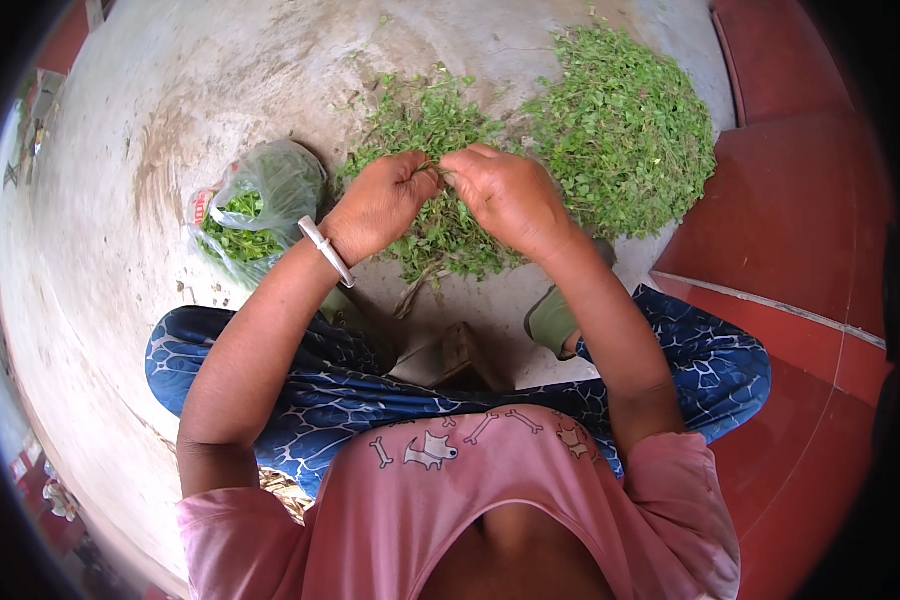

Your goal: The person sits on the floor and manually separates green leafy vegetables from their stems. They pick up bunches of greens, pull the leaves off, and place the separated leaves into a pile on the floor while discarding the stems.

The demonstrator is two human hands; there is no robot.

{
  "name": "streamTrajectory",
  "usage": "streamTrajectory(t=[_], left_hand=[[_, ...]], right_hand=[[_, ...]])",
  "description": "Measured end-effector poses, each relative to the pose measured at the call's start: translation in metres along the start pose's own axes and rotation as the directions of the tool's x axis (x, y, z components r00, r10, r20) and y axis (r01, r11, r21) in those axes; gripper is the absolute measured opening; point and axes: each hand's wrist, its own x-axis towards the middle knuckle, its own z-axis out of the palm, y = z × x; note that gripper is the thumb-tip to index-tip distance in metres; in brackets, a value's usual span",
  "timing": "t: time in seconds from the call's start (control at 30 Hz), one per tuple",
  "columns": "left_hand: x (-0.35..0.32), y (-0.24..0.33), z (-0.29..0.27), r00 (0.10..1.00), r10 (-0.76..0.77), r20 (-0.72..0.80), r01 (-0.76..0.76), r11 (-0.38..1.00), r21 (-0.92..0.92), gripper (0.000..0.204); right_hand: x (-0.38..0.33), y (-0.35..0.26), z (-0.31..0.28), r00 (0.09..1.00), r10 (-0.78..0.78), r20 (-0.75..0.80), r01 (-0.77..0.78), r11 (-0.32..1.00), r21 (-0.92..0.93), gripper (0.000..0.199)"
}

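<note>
My left hand [378, 205], with a white bracelet [326, 250] at its wrist, is closed in a pinch on a thin strand of greenish-brown stem [431, 166]. My right hand [510, 200] pinches the same stem from the other side, so the two hands almost touch. They are above a loose pile of leafy greens [420, 120] on the floor. A larger heap of greens [620, 130] adjoins it at the far right. Left of my left hand stands an open clear plastic bag [295, 180] with leafy greens [240, 240] inside.
Concrete floor [200, 90] with brown stains spreads to the left and far side. Red tiled steps [780, 210] rise along the right. Between my feet is a small wooden block [460, 355]; a green shoe [553, 320] sits near the pile.
</note>
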Motion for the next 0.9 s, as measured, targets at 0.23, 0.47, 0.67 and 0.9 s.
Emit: streamTrajectory(t=[0.23,0.47,0.67,0.9], left_hand=[[0.004,-0.008,-0.018,0.98,-0.135,-0.148,0.104,0.974,-0.2,0.025],[-0.003,0.006,-0.023,0.996,-0.077,-0.037,0.064,0.957,-0.282,0.02],[-0.004,-0.003,-0.024,0.997,-0.054,-0.054,0.025,0.899,-0.436,0.017],[-0.006,0.002,-0.027,0.995,-0.1,0.032,0.1,0.81,-0.578,0.016]], right_hand=[[0.011,0.025,0.002,0.886,0.311,0.345,-0.46,0.684,0.566,0.025],[-0.04,0.109,0.075,0.883,0.466,0.054,-0.434,0.855,-0.285,0.035],[-0.069,0.109,0.117,0.594,0.688,0.417,-0.605,0.723,-0.333,0.019],[-0.088,0.137,0.147,0.564,0.63,0.534,-0.532,0.772,-0.348,0.019]])
